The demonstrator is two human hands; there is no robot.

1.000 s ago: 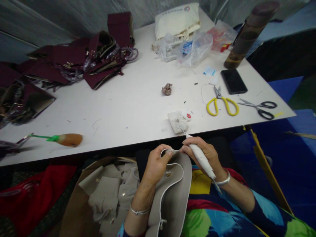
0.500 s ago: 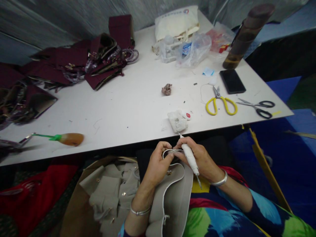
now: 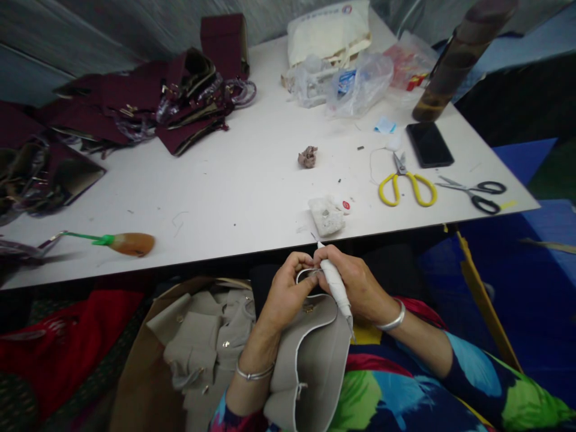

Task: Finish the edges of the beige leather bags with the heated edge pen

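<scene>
A beige leather bag piece (image 3: 310,360) with a white edge lies on my lap, below the table's front edge. My left hand (image 3: 288,288) is closed, pinching the piece's top edge. My right hand (image 3: 355,285) is closed around a white pen-like tool (image 3: 335,282), whose tip points up toward the table edge, right beside my left fingers. Both wrists wear silver bangles.
A white table (image 3: 234,192) holds a whitish block (image 3: 327,215), yellow scissors (image 3: 407,183), black scissors (image 3: 477,192), a phone (image 3: 429,144), a brown bottle (image 3: 454,60), plastic bags (image 3: 355,84), maroon bag pieces (image 3: 135,111) and an orange-handled tool (image 3: 121,242). A box of beige pieces (image 3: 198,348) sits lower left.
My right hand has turned the white tool more upright and drawn it closer to my left fingers at the piece's top edge. The view has shifted slightly.
</scene>
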